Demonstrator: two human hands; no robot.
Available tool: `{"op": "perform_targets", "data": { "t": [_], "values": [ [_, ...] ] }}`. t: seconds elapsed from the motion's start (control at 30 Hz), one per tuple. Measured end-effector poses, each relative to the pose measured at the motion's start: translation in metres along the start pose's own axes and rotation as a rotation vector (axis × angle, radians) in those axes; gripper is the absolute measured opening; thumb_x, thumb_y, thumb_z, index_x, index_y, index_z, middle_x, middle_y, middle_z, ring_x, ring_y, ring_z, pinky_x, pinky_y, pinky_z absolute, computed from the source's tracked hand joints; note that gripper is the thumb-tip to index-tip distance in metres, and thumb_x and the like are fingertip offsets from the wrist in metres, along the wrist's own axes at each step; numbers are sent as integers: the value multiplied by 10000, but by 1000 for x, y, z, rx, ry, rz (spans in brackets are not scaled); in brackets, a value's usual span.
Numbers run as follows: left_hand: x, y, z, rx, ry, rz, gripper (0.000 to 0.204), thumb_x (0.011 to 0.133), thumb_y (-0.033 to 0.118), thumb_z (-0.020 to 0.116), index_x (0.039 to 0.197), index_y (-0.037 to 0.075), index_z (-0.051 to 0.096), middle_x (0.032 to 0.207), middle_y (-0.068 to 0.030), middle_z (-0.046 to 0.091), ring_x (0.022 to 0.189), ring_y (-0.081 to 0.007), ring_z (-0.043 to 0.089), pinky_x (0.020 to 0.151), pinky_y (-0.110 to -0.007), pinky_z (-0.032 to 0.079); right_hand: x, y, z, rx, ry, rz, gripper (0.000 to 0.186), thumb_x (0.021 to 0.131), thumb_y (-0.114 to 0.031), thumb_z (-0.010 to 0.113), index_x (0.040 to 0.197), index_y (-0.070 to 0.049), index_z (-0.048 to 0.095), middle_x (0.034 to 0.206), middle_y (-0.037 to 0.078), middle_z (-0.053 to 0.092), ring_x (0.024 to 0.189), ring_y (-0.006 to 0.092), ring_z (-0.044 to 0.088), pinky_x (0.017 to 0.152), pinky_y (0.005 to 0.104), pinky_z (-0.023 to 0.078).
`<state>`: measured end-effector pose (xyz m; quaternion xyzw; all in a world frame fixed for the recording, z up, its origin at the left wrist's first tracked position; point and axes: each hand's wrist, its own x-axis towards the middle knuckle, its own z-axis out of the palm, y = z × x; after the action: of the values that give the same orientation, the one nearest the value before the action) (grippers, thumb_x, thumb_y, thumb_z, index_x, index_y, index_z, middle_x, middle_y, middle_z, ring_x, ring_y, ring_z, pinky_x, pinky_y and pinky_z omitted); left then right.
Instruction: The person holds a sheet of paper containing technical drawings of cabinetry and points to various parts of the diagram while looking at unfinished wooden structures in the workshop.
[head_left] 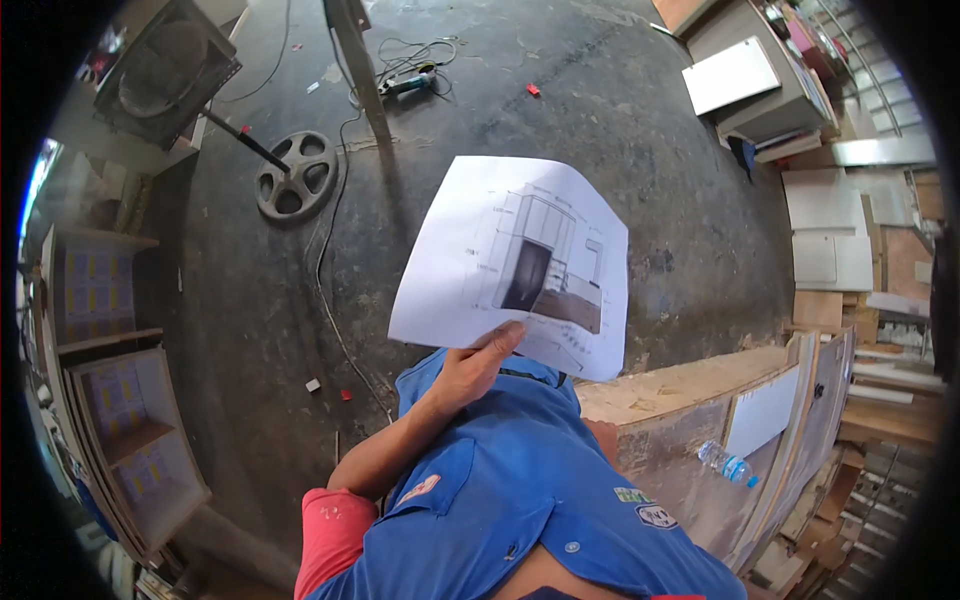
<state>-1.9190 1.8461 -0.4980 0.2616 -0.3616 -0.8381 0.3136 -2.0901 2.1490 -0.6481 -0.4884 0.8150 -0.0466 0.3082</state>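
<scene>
My left hand (480, 365) grips the lower edge of a white sheet of paper (440, 250) in front of me, with the thumb over its face. The sheet is slightly bent and shows a printed drawing of a tall cabinet with dimension lines and a darker picture. Below it are my blue shirt and the red sleeve of my left arm. A small patch of skin (604, 434), perhaps my right hand or arm, shows at the right side of my body beside a wooden bench (670, 380); its fingers are hidden.
A wheeled-base fan (170, 70), an angle grinder (405, 85), cords and a post stand on the dark floor. Open cabinets (150, 340) line the left. At right are a bottle (722, 460), stacked boards (825, 250) and a grey cabinet with a white panel (730, 75).
</scene>
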Motion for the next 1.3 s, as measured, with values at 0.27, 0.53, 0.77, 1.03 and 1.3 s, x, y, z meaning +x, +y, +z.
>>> {"op": "perform_targets", "data": {
  "t": [0.27,0.53,0.77,1.03,1.3],
  "values": [
    [-2,5,22,186,-190,-98,295,916,33,577,1205,-25,554,1132,-118,624,1071,-227,585,925,-376,461,25,4,58,121,667,206,191,795,-240,590,777,-69,672,680,127,630,590,352,537,537,468,395],
    [15,-2,32,-72,-177,-277,298,929,80,586,1209,-14,552,1140,-110,627,1060,-206,586,908,-355,470,26,14,77,320,626,318,297,797,-315,609,861,-39,696,804,217,666,785,422,645,697,487,501],
    [20,-10,30,-71,-159,-292,300,921,69,587,1207,-13,545,1142,-122,622,1070,-218,589,918,-364,473,21,-1,55,515,531,561,264,811,-287,593,823,-40,685,797,221,657,787,408,643,697,499,498],
    [20,-13,30,-112,-72,-299,296,920,85,589,1201,-2,551,1136,-122,628,1041,-234,609,886,-368,494,18,11,58,500,390,505,318,837,-310,619,970,-27,677,862,185,690,801,351,667,666,442,506],
    [21,-8,32,-126,-102,-292,304,923,94,587,1207,-8,548,1137,-126,629,1043,-239,611,879,-383,507,20,-4,37,495,464,509,282,830,-308,568,821,-48,677,792,217,654,775,416,645,673,495,500]
  ]
}}
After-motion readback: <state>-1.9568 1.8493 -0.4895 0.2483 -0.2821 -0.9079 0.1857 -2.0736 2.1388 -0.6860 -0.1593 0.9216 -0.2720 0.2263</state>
